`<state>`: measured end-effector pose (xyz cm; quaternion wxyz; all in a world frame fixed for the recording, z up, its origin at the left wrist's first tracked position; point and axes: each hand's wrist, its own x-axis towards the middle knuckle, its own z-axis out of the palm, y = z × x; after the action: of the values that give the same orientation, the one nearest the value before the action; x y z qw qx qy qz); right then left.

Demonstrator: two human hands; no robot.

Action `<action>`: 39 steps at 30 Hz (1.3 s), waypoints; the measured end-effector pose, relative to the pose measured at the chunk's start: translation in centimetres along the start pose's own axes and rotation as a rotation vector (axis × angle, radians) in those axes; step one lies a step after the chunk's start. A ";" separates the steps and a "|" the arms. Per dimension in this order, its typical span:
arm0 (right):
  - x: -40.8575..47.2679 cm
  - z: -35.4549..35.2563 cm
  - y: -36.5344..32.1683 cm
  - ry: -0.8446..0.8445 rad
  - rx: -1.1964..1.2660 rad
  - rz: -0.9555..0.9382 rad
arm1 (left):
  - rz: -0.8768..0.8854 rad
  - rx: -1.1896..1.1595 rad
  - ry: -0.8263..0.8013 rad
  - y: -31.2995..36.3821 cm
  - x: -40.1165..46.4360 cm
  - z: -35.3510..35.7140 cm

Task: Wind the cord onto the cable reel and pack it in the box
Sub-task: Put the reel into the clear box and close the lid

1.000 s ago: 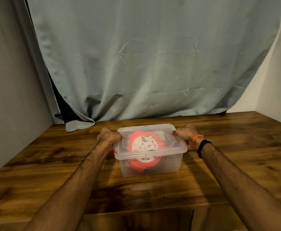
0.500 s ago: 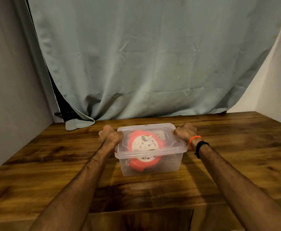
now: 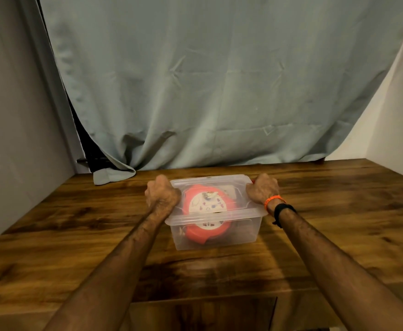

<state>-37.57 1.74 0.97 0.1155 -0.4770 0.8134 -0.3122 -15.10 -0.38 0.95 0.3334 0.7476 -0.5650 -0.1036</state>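
Observation:
A clear plastic box stands on the wooden table, its clear lid lying on top. Inside it lies a red cable reel with a white socket face, seen through the lid and the front wall. My left hand is curled over the box's left end at the lid's edge. My right hand grips the right end, where a bit of red latch shows at my fingertips. The cord itself is not visible apart from the reel.
A grey-blue curtain hangs behind the table and its hem rests on the back left of the tabletop. Walls close in on the left and right. The table's front edge runs just below my forearms.
Both hands have slid slightly toward the far end of the box sides, still pressed on the lid's ends. The box and the reel stay in place.

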 end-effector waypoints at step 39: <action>11.8 7.6 -6.1 -0.209 -0.435 -0.904 | 0.803 0.445 -0.322 1.4 13.1 6.8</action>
<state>-35.75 -13.43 0.12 -0.0525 -0.8227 0.5562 -0.1051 -15.30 -15.13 -0.43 0.0874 0.4980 -0.8617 0.0424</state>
